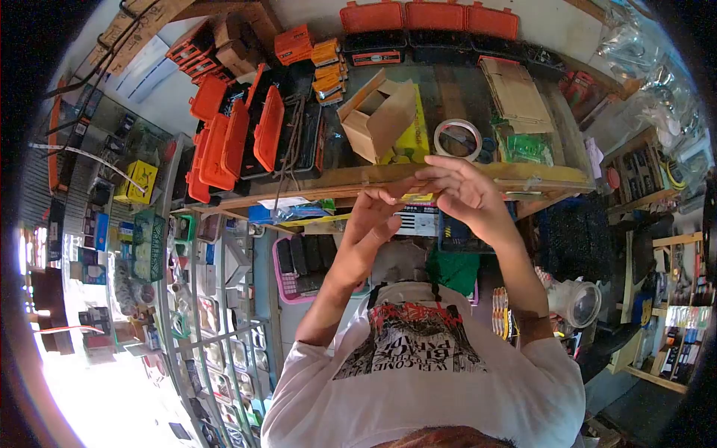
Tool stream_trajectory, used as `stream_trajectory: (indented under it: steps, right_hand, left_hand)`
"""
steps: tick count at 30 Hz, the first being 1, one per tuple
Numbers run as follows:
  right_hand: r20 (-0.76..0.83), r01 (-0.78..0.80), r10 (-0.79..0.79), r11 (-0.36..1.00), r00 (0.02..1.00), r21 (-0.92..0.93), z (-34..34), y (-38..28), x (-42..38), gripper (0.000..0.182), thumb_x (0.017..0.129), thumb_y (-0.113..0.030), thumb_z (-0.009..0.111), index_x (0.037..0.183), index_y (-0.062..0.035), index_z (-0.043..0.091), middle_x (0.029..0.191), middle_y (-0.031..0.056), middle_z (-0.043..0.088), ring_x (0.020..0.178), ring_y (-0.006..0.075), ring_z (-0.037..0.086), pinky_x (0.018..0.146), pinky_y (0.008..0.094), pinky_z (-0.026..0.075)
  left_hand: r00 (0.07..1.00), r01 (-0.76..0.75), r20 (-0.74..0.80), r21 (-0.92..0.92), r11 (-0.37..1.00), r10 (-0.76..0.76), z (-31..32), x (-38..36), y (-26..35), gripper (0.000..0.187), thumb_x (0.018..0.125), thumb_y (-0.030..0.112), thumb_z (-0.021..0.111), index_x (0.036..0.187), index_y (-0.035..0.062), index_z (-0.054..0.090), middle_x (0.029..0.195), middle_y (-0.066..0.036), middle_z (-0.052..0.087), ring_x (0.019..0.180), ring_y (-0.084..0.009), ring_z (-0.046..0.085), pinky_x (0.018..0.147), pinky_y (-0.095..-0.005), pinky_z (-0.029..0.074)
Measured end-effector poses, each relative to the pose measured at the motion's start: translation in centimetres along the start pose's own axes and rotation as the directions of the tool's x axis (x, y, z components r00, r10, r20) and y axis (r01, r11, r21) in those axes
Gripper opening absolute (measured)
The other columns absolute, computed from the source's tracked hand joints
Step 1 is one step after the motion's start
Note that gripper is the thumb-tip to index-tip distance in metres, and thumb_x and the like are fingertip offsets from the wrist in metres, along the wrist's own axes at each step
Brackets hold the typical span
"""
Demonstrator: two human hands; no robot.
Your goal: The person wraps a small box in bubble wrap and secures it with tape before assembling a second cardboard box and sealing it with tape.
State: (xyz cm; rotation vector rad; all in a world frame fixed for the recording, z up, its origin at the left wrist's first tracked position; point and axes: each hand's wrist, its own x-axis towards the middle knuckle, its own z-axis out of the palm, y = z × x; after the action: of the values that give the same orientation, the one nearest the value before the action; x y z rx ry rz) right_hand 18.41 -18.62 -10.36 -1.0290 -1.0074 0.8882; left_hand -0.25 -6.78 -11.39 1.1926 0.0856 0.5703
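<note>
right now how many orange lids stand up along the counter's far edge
3: left lid, middle lid and right lid, side by side in one row.

Box [394,123]: plain brown cardboard, matt, with smooth panels. Flat sheets [517,97]: brown cardboard, matt. Tape roll [458,124]: smooth, pale band with a slight sheen. Cases [269,131]: moulded orange plastic, smooth, semi-gloss. Counter edge [541,179]: bare-looking wood, worn, matt. Shirt [418,407]: white cloth, matt, with a printed panel. Hanging bags [657,86]: clear plastic film, crinkled, glossy. Basket [284,282]: pink plastic.
</note>
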Motion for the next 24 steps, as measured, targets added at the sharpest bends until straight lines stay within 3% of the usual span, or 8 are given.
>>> stream_trajectory:
  steps: [7,10,12,16,18,22,24]
  right_hand:
    - [-0.120,-0.011,0.026,0.992,0.992,0.124,2.2,0.8,0.7,0.063,0.089,-0.009,0.076,0.143,0.0032,0.046,0.121,0.0169,0.067,0.109,0.0192,0.066,0.093,0.0317,0.052]
    - [-0.227,-0.036,0.078,0.982,0.971,0.185,3.2,1.5,0.3,0.061,0.085,-0.002,0.077,0.139,0.0034,0.049,0.111,0.0156,0.071,0.101,0.0186,0.069,0.090,0.0301,0.054]
    - [-0.355,0.029,0.060,0.970,0.933,0.242,4.3,2.6,-0.2,0.049,0.084,0.004,0.076,0.129,0.0022,0.056,0.102,0.0137,0.074,0.090,0.0172,0.070,0.081,0.0284,0.055]
    - [-0.442,0.097,0.031,0.960,0.896,0.264,4.5,4.7,-2.5,0.031,0.086,0.004,0.074,0.113,-0.0002,0.058,0.103,0.0142,0.073,0.096,0.0176,0.070,0.084,0.0304,0.057]
    - [-0.535,0.148,0.006,0.958,0.845,0.244,5.0,4.9,-3.1,0.027,0.087,0.002,0.074,0.108,-0.0022,0.057,0.102,0.0131,0.074,0.093,0.0160,0.070,0.081,0.0303,0.057]
    - [-0.687,0.192,-0.050,0.972,0.725,0.132,4.1,5.5,-4.1,0.030,0.087,-0.002,0.076,0.110,-0.0034,0.056,0.099,0.0114,0.074,0.088,0.0152,0.070,0.075,0.0307,0.055]
    - [-0.709,0.218,-0.040,0.962,0.704,0.162,4.1,5.4,-3.8,0.030,0.088,-0.003,0.075,0.110,-0.0032,0.056,0.099,0.0115,0.074,0.089,0.0153,0.069,0.075,0.0304,0.054]
  left_hand:
    - [0.994,0.112,0.003,-0.051,0.992,-0.112,-1.5,-0.3,0.9,0.041,0.097,0.035,0.064,0.122,0.0087,0.044,0.146,-0.017,0.046,0.136,-0.0289,0.044,0.115,-0.0444,0.030]
    - [0.992,0.109,0.065,-0.077,0.991,-0.104,-2.2,-0.1,0.8,0.029,0.097,0.011,0.056,0.123,0.0083,0.045,0.153,-0.017,0.039,0.138,-0.0242,0.041,0.110,-0.0364,0.033]
    - [0.987,0.146,0.076,-0.022,0.989,-0.144,-2.7,-0.4,0.8,0.028,0.098,0.011,0.056,0.124,0.0072,0.046,0.153,-0.016,0.040,0.138,-0.0229,0.040,0.110,-0.0357,0.033]
    - [0.972,0.209,0.088,0.099,0.973,-0.218,-3.3,-0.2,1.0,0.032,0.100,0.013,0.055,0.130,0.0033,0.047,0.151,-0.016,0.041,0.138,-0.0210,0.039,0.110,-0.0344,0.033]
    - [0.991,0.113,0.034,0.336,0.935,-0.132,-3.5,-0.4,0.3,0.039,0.101,0.016,0.056,0.134,0.0008,0.045,0.150,-0.018,0.042,0.139,-0.0212,0.038,0.110,-0.0345,0.033]
    - [0.985,-0.111,-0.022,0.683,0.722,0.172,-1.6,1.9,1.7,0.058,0.093,0.017,0.067,0.142,0.0003,0.040,0.148,-0.019,0.043,0.135,-0.0306,0.045,0.111,-0.0448,0.036]
    - [0.936,-0.182,0.073,0.938,0.294,0.345,0.0,4.4,3.4,0.062,0.094,0.026,0.065,0.142,-0.0049,0.040,0.148,-0.025,0.041,0.139,-0.0376,0.038,0.114,-0.0512,0.030]
